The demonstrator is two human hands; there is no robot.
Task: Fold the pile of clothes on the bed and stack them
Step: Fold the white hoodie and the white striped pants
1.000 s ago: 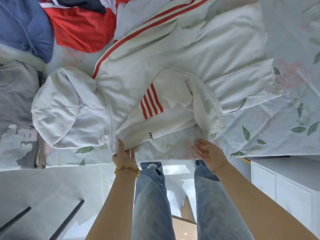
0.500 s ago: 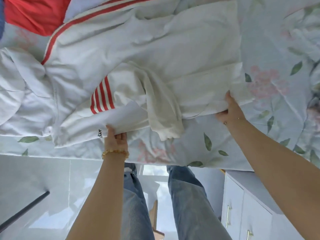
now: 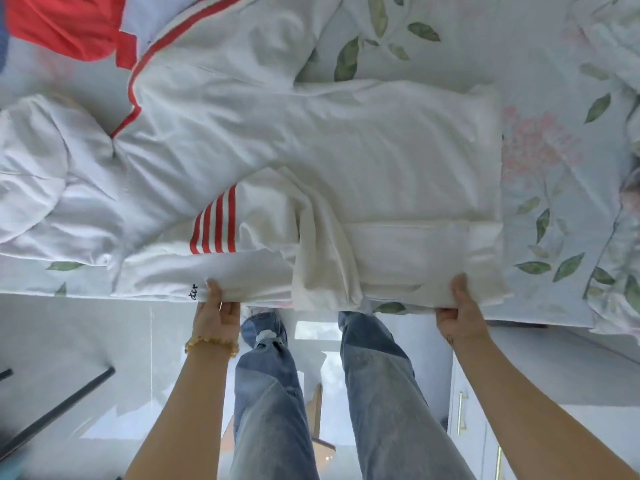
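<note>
Nearest, both hands pinch the near edge of the white hoodie [image 3: 311, 150] at the bed's [image 3: 540, 161] edge: the left hand [image 3: 216, 315] beside small dark lettering, the right hand [image 3: 460, 315] at the folded hem corner. The hoodie lies spread across the floral sheet, hood to the left. Beyond, a red garment [image 3: 65, 26] lies at the far left.
</note>
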